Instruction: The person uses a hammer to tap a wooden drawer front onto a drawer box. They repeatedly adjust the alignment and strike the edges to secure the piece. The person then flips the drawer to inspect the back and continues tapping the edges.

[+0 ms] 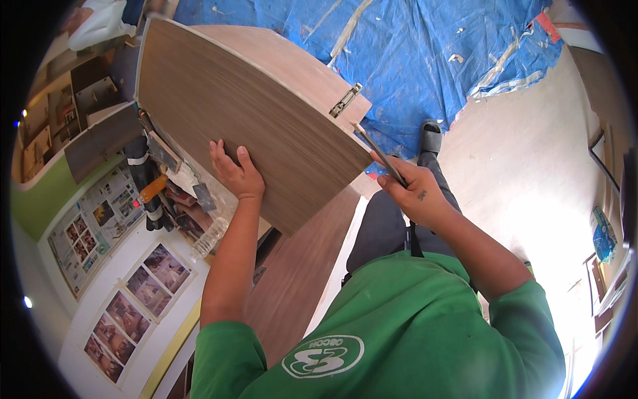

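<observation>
A wood-grain cabinet door panel [232, 100] stands tilted in front of me, with a pale edge along its far side. My left hand [238, 173] lies on its face, fingers spread. At the panel's right corner my right hand [415, 193] is closed around a thin, dark, flat bar-like tool [379, 153]. The tool's far end reaches the panel's edge; its exact kind is unclear. Close to that end, a metal cabinet hinge [345, 100] sticks out from the edge. Behind the panel, a paler board [286, 56] shows.
A blue tarp [405, 60] covers the floor ahead. Tools, an orange-handled one [154, 189] among them, and a clear plastic bottle [211, 236] lie left of the panel. A brown wood board [306, 259] lies below it. Photo sheets [113, 332] hang on the left wall.
</observation>
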